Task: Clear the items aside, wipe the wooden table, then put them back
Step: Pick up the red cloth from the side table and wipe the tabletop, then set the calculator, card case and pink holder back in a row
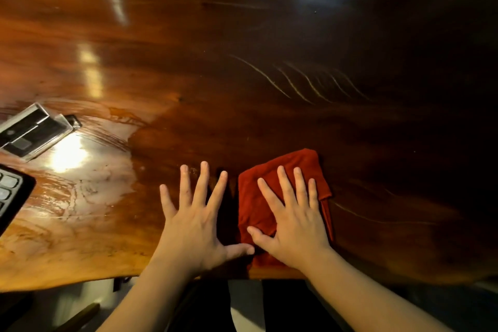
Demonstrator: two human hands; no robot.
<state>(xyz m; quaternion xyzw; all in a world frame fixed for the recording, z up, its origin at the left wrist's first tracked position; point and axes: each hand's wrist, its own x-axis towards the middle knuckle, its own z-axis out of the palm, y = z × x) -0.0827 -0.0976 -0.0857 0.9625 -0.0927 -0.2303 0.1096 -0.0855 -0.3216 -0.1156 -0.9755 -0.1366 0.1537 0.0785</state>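
Note:
A folded red cloth (272,170) lies on the glossy wooden table (215,62) near its front edge. My right hand (291,218) rests flat on the cloth with fingers spread, pressing it down and covering its middle. Just left of the cloth, my left hand (194,221) lies flat on the bare wood, fingers apart, its thumb reaching toward the cloth's lower left corner. Neither hand grips anything.
At the left edge sit a clear plastic case holding a dark device (32,132) and, nearer me, a black calculator (10,197) partly out of frame. The table's front edge (80,277) runs below my wrists. Bright light reflections mark the left half.

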